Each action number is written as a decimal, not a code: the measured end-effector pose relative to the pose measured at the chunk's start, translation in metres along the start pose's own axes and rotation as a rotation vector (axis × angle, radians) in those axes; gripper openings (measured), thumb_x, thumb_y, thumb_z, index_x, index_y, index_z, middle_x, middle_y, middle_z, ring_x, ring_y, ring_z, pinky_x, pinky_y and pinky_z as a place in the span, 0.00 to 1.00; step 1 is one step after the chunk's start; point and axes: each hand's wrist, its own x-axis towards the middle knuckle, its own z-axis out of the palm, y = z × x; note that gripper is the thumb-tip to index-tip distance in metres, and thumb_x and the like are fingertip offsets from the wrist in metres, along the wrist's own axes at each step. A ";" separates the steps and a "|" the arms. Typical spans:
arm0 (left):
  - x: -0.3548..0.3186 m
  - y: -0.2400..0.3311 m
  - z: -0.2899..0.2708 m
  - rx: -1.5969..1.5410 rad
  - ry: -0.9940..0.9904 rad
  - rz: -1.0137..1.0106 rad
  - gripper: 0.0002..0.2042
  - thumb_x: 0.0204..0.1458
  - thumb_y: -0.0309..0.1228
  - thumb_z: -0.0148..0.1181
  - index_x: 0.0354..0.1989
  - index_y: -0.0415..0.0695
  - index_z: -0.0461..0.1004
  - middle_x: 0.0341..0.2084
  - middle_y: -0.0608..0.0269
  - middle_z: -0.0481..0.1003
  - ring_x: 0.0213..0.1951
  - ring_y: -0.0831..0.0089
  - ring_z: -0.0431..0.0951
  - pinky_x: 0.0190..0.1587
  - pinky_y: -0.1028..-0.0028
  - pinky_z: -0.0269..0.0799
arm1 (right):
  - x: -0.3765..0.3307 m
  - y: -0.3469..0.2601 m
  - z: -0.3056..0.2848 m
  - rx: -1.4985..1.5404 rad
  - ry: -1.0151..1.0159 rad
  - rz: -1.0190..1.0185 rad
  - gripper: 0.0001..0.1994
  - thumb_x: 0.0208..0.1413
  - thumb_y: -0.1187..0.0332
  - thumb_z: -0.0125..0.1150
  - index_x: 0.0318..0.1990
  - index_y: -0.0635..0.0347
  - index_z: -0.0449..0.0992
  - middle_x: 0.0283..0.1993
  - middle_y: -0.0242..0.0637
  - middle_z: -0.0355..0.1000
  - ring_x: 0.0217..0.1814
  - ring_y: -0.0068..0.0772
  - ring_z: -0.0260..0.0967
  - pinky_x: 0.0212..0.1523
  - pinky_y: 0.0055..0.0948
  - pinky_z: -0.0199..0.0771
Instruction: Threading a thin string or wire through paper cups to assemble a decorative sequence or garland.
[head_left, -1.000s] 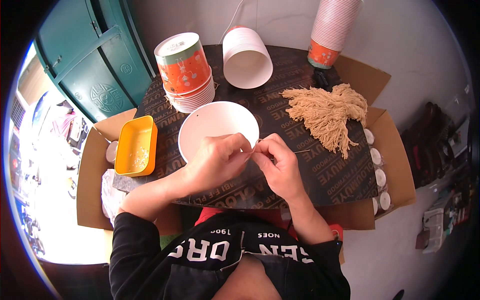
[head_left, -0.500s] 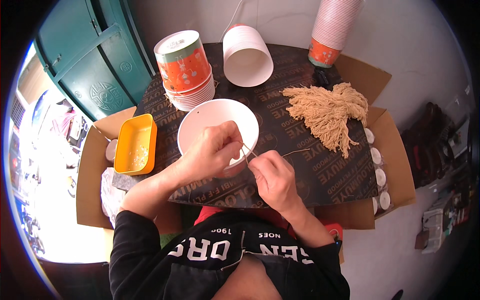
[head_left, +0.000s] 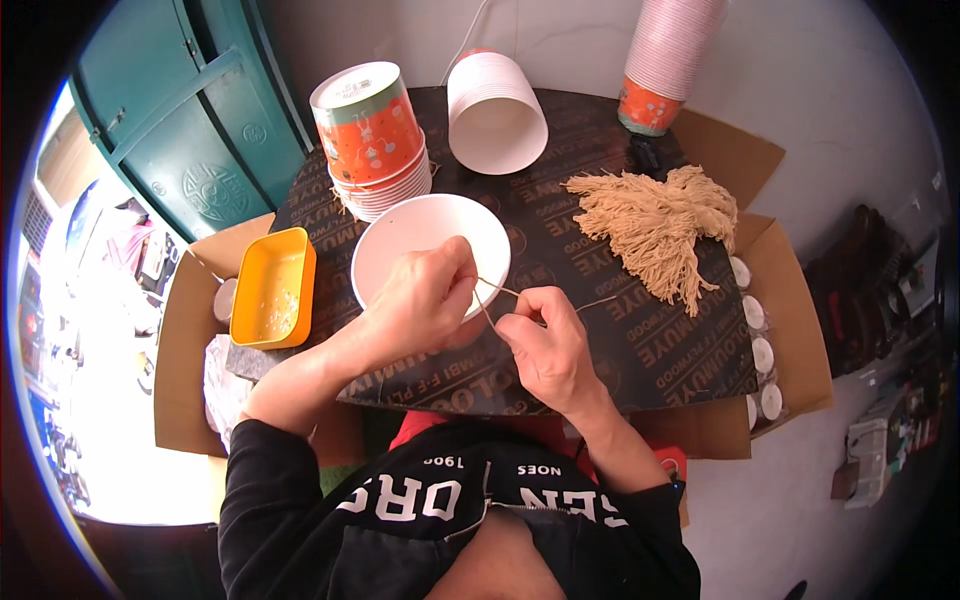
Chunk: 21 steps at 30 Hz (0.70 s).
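Note:
A white paper bucket (head_left: 385, 235) stands mouth up near the middle of the dark table. Over its near rim, my left hand (head_left: 425, 285) is closed, pinching a thin tan cord (head_left: 497, 287). My right hand (head_left: 545, 345), just right of the bucket, is closed on the same cord. Two strands cross the gap between my hands, and a loose end runs out to the right past my right fingers. Whether the cord passes through the bucket's wall is hidden behind my left hand. A bundle of tan cords (head_left: 660, 225) lies at the right.
A yellow tray (head_left: 240, 300) with small pale bits is at the left. Behind stand upturned orange-printed buckets (head_left: 368, 135), a stack lying on its side (head_left: 497, 125) and a tall stack (head_left: 650, 100). Cardboard boxes (head_left: 800, 330) flank the table (head_left: 660, 360).
My hands have drawn slightly apart, widening the cord between them. My right fingers have shifted up around it. The bucket has moved slightly left.

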 end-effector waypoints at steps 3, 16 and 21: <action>-0.003 -0.003 0.001 -0.001 0.039 0.072 0.02 0.50 0.20 0.58 0.30 0.36 0.71 0.21 0.54 0.75 0.23 0.65 0.77 0.28 0.69 0.72 | 0.000 0.001 0.003 -0.041 0.068 -0.026 0.12 0.38 0.83 0.63 0.34 0.62 0.74 0.31 0.36 0.67 0.30 0.37 0.67 0.29 0.31 0.65; -0.007 0.008 -0.004 0.181 0.021 0.519 0.11 0.41 0.16 0.63 0.30 0.42 0.69 0.27 0.60 0.74 0.36 0.55 0.76 0.47 0.61 0.72 | -0.002 -0.018 0.016 0.903 0.170 0.860 0.05 0.63 0.72 0.58 0.37 0.65 0.73 0.19 0.24 0.66 0.17 0.09 0.58 0.16 0.17 0.53; -0.009 0.006 0.004 0.054 0.051 0.425 0.11 0.42 0.18 0.66 0.30 0.42 0.69 0.26 0.60 0.73 0.36 0.57 0.77 0.46 0.62 0.72 | -0.003 -0.018 0.019 1.047 0.203 0.949 0.09 0.64 0.68 0.59 0.36 0.66 0.75 0.20 0.25 0.66 0.17 0.10 0.57 0.16 0.16 0.52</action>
